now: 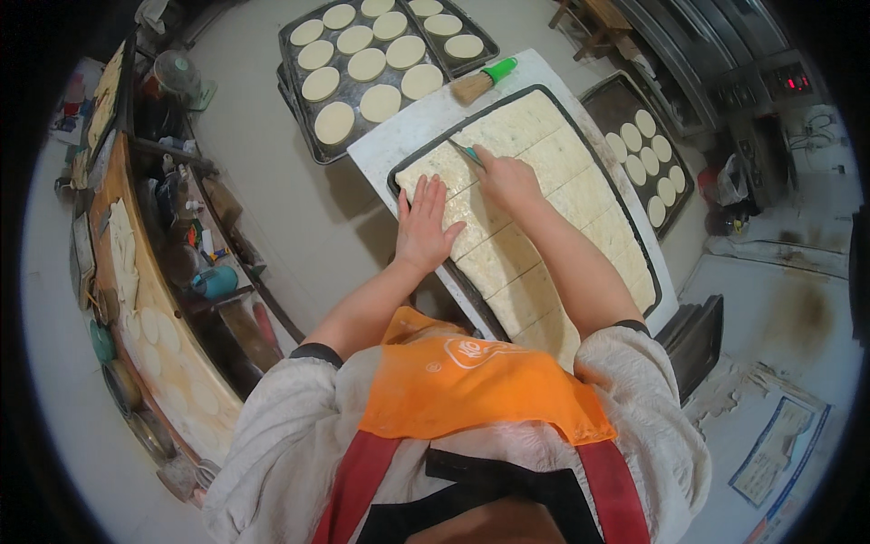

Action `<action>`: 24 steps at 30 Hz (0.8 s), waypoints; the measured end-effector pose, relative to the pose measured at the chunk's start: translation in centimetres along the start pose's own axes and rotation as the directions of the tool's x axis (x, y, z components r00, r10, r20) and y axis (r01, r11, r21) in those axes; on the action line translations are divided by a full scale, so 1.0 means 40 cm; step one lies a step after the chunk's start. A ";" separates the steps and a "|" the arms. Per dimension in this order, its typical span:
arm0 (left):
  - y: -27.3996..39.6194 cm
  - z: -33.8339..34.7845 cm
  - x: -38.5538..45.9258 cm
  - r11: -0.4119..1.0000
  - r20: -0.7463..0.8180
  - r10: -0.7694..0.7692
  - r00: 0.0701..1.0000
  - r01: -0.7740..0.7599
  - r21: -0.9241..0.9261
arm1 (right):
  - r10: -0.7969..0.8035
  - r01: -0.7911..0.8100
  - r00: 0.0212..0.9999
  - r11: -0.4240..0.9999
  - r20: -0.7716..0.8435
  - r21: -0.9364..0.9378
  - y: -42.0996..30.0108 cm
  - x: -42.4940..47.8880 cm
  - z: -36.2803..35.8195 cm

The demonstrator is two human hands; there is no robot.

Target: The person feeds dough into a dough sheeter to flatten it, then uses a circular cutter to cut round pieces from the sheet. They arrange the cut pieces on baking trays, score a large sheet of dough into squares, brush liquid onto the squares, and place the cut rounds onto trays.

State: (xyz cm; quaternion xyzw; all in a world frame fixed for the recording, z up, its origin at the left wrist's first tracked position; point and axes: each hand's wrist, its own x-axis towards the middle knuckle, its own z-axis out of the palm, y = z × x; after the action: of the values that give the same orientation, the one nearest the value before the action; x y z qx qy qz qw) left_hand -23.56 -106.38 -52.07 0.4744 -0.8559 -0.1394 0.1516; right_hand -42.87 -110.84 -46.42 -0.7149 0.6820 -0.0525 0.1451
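Observation:
A sheet of pale dough, glossy in parts and scored with crossing lines, lies in a dark baking tray on a white work table. My right hand grips a small knife with a green handle, its blade tip at the dough near the tray's far left corner. Flat on the dough's left edge rests my left hand, fingers stretched out and holding nothing. A pastry brush with a green handle lies on the table beyond the tray.
Beyond the table, dark trays hold several round dough discs. Another tray of discs stands at the right. On the left is a wooden counter with dough on top and cluttered shelves below. Dark trays lean at the right.

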 end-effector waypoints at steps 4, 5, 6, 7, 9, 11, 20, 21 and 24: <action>-0.004 -0.003 0.002 0.999 0.003 0.010 1.000 -0.010 0.031 | -0.044 0.044 0.999 0.999 0.014 -0.012 0.004 0.008 0.011; -0.004 0.000 0.000 1.000 0.002 0.006 1.000 -0.006 0.020 | -0.067 0.067 0.998 0.998 0.008 -0.011 0.007 0.006 0.014; -0.008 0.000 0.004 1.000 -0.003 0.007 1.000 -0.007 0.012 | -0.049 0.050 0.999 0.999 0.011 -0.012 0.011 0.003 0.020; -0.009 -0.001 0.005 1.000 -0.008 0.009 1.000 -0.009 0.004 | -0.031 0.031 0.999 0.999 0.014 -0.013 0.016 -0.004 0.029; -0.007 0.001 0.004 1.000 0.001 0.003 1.000 -0.003 0.023 | -0.013 0.013 1.000 1.000 0.020 -0.015 0.023 -0.027 0.032; -0.008 0.000 0.004 0.999 -0.002 0.002 1.000 -0.002 0.041 | -0.014 0.014 1.000 1.000 0.026 -0.015 0.029 -0.076 0.025; -0.011 0.030 -0.003 0.996 -0.041 0.025 0.999 -0.021 0.088 | 0.026 -0.025 0.999 0.999 0.029 -0.033 0.110 -0.338 0.016; -0.014 0.035 -0.006 0.994 -0.059 0.037 0.998 -0.030 0.101 | 0.034 -0.033 0.999 0.999 0.024 -0.028 0.118 -0.366 0.015; -0.016 0.047 -0.006 0.991 -0.100 0.064 0.993 -0.052 0.123 | 0.056 -0.055 0.998 0.998 0.034 -0.028 0.146 -0.448 0.019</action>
State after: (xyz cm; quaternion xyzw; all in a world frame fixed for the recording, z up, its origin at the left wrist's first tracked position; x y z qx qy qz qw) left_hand -23.67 -106.32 -54.07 0.4641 -0.8672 -0.0582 0.1711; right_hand -49.41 -93.14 -46.55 -0.6983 0.6997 -0.0269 0.1485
